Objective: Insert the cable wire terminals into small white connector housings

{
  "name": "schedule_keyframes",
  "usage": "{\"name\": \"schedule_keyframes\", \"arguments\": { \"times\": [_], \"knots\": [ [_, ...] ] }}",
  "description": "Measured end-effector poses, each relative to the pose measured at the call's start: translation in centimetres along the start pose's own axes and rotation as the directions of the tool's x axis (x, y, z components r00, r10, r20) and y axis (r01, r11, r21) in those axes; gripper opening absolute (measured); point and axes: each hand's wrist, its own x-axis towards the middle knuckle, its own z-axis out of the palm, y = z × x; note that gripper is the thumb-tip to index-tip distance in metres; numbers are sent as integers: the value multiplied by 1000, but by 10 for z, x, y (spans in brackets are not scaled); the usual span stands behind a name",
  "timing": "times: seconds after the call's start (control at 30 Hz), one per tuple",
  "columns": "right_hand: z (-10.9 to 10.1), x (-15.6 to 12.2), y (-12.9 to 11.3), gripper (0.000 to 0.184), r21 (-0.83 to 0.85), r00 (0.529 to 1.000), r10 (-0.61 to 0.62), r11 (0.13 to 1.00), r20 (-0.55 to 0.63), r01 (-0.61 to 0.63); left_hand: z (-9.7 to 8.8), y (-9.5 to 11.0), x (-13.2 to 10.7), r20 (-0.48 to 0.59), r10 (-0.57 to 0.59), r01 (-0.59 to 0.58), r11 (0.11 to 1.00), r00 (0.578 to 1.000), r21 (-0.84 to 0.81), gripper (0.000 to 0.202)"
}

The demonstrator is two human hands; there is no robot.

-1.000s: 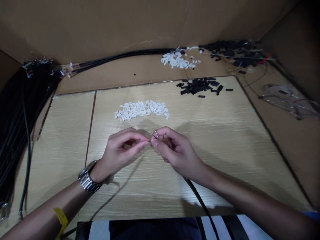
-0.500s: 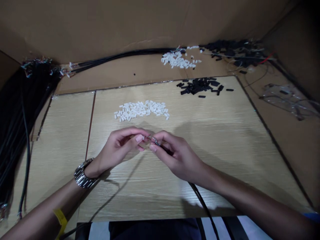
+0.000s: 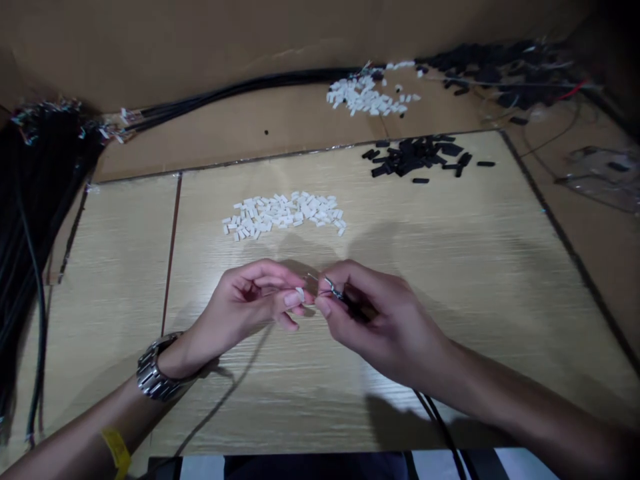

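Observation:
My left hand [image 3: 257, 297] pinches a small white connector housing [image 3: 300, 293] between thumb and fingertips, its other fingers loosely curled. Close by on the right, my right hand [image 3: 380, 307] is closed round the end of a black cable [image 3: 356, 309]. Thin stripped wires [image 3: 333, 288] come out of that end towards the left fingertips. Whether a wire tip sits inside the housing is too small to tell. Beyond both hands, a pile of white housings [image 3: 285, 215] lies on the wooden board [image 3: 280, 387].
Black sleeve-like pieces [image 3: 413, 157] lie at the board's back right. More white housings [image 3: 367, 95] rest on cardboard behind. A thick bundle of black cables [image 3: 45, 200] hangs at the left, and others run along the back wall. Cardboard walls [image 3: 200, 47] enclose the space.
Both hands have shifted slightly right and nearer to me. The white housing shows more clearly at my left thumb. The camera view has also moved a little.

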Motion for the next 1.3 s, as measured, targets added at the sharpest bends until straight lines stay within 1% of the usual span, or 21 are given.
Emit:
{"name": "schedule_keyframes", "arguments": {
  "times": [0.07, 0.2, 0.37, 0.5, 0.63, 0.8, 0.93, 1.2, 1.3],
  "knots": [
    [0, -1, -1, 9, 38, 999, 34, 999, 19, -35, 1, 1, 1, 6, 2, -2, 1000, 1000, 7, 7],
    [1, 2, -5, 11, 158, 985, 164, 973, 57, -171, 1, 2, 2, 8, 1, -2, 1000, 1000, 29, 7],
    [0, 7, -10, 13, 309, 951, 291, 899, 105, -309, 2, 3, 0, -4, 0, 0, 997, 1000, 76, 6],
    [-1, 9, -9, 16, 423, 932, 329, 831, 150, -361, 4, 3, -1, -5, 48, -47, 990, 999, 131, 9],
    [0, 9, -6, 14, 471, 918, 346, 788, 195, -397, 7, 3, 0, -9, 94, -91, 977, 995, 195, 11],
    [-1, 7, -3, 16, 464, 858, 434, 721, 275, -514, 7, 2, 0, -20, 132, -124, 964, 991, 237, 11],
    [-1, 6, -3, 17, 453, 842, 457, 710, 287, -539, 5, 0, -1, -17, 141, -131, 955, 990, 264, 10],
    [-3, 8, -7, 15, 513, 852, 459, 683, 253, -520, 2, -2, -2, -27, 152, -138, 946, 988, 294, 9],
    [-3, 8, -7, 13, 522, 860, 453, 689, 233, -504, 2, -3, -2, -33, 158, -141, 943, 987, 302, 9]
  ]
}}
